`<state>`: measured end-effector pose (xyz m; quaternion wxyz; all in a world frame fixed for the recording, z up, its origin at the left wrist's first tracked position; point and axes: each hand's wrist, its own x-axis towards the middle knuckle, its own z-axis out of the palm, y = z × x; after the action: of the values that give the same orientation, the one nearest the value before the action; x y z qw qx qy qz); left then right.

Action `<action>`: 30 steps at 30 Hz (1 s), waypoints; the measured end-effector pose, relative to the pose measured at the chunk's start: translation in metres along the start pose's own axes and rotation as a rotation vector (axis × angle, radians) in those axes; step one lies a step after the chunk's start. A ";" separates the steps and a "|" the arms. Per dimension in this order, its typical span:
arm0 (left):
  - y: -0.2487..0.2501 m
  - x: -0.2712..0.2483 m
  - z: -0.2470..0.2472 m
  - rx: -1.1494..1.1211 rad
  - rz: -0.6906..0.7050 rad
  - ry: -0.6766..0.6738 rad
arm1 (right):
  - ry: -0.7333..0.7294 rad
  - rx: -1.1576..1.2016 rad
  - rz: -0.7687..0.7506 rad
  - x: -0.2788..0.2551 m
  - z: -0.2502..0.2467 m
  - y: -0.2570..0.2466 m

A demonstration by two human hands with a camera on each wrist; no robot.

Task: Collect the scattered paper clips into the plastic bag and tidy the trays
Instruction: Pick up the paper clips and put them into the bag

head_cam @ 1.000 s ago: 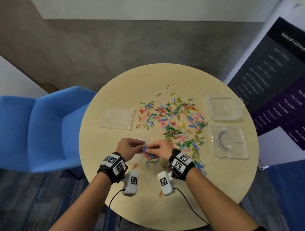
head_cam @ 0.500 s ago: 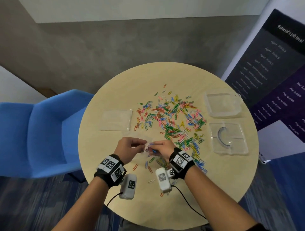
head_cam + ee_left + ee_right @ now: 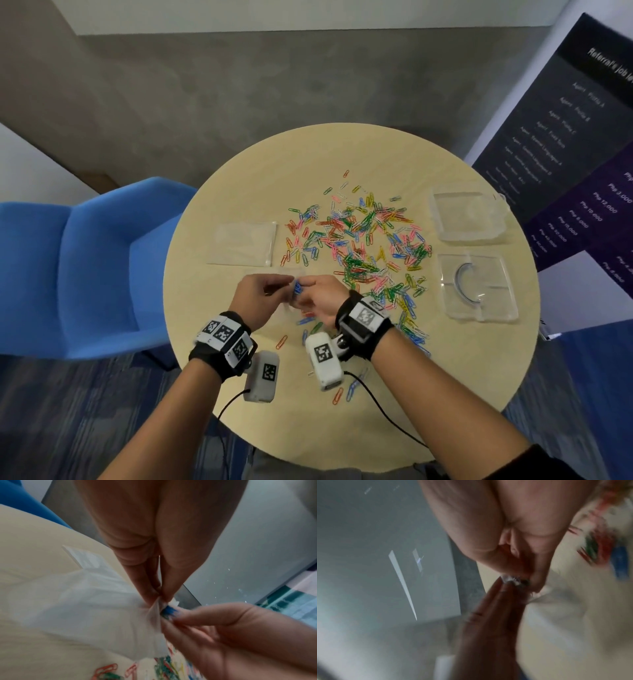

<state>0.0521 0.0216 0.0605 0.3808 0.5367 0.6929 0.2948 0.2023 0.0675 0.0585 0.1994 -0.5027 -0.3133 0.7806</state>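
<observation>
My left hand (image 3: 274,291) pinches the mouth of a clear plastic bag (image 3: 85,608), which hangs limp over the table. Touching it, my right hand (image 3: 310,291) pinches a small bunch of blue paper clips (image 3: 298,287) right at the bag's opening (image 3: 169,609). The right wrist view is blurred and shows only both hands' fingertips (image 3: 537,582) meeting. A wide scatter of coloured paper clips (image 3: 359,246) covers the table's middle. Two clear trays stand at the right, one further back (image 3: 469,219) and one nearer (image 3: 476,291) with a curved band inside.
A second flat clear bag (image 3: 243,243) lies on the round wooden table (image 3: 342,150) to the left of the clips. A few stray clips (image 3: 342,392) lie near the table's front edge under my wrists. A blue chair (image 3: 85,267) stands at the left and a dark banner (image 3: 565,137) at the right.
Both hands have stayed joined at the bag's mouth over the near part of the table. The blue clips still sit between the fingers.
</observation>
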 end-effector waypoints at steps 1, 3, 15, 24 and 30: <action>0.001 0.001 -0.002 0.002 0.001 -0.017 | 0.043 -0.222 -0.065 0.003 0.004 0.000; 0.004 0.002 -0.006 0.010 0.010 -0.036 | 0.163 -0.720 -0.186 0.011 0.009 -0.001; 0.004 -0.002 -0.062 0.060 -0.129 0.312 | 0.153 -1.228 -0.455 0.017 -0.023 -0.001; -0.002 -0.022 -0.097 0.021 -0.180 0.318 | -0.215 -1.980 -0.465 0.070 0.023 0.084; -0.016 -0.020 -0.094 0.003 -0.201 0.292 | -0.219 -2.157 -0.648 0.035 -0.022 0.105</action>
<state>-0.0330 -0.0017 0.1027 0.3028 0.4167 0.7916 0.3287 0.2083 0.0196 -0.0433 -0.1738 -0.2362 -0.9545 0.0540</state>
